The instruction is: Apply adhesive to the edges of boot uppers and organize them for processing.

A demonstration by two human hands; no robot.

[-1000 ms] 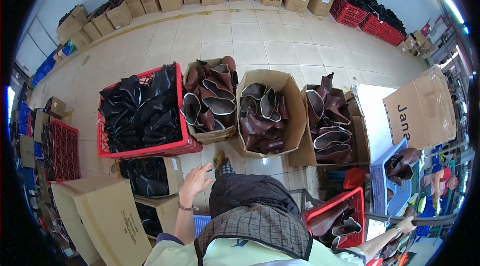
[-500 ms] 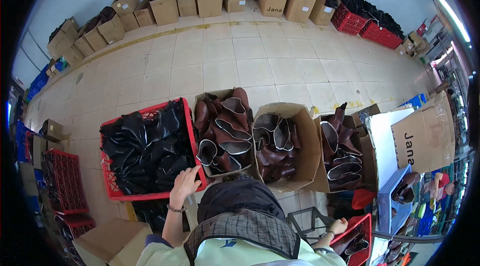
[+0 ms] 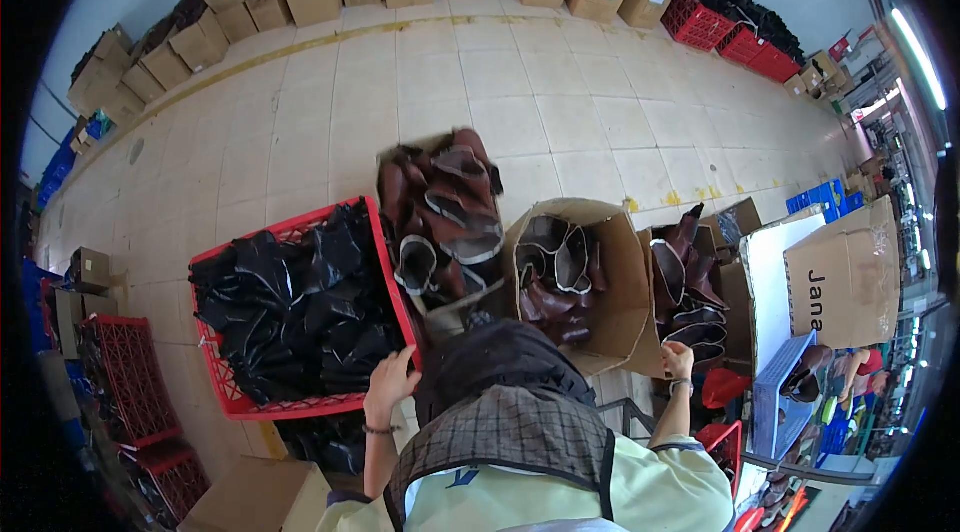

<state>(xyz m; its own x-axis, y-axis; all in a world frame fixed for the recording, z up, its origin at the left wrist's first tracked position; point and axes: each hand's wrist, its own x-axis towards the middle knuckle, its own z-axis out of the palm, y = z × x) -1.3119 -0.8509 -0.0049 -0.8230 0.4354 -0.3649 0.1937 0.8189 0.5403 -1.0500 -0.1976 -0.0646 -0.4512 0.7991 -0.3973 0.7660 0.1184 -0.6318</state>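
Red crate (image 3: 385, 262) sits left of centre in the frame, packed to the brim with black boot uppers (image 3: 300, 307). The left hand (image 3: 390, 382) is closed on the crate's near right corner, fingers curled over the rim. The right hand (image 3: 678, 360) rests at the near edge of the right box (image 3: 735, 282); I cannot tell whether it grips the cardboard or only touches it.

The crate is hard moulded plastic with a lattice wall, so it should be stiff and keep its shape under a pull. Loaded this full it is probably heavy, and would likely slide on the smooth tile floor (image 3: 480, 102) more readily than it lifts. The rim looks like the natural hold: the openwork gives the fingers purchase, and a corner grip steers it, though one hand on a corner could make it swing.

The black uppers look like soft, glossy leather, floppy and heaped loosely; they would sag if picked up and probably slip over one another.

Right of the crate stand three open cardboard boxes of brown uppers: a left box (image 3: 440, 217), a middle box (image 3: 610, 272) and the right one. Their flaps are bent and soft, poor places to pull. The brown pieces are curved and shiny, with pale linings showing.
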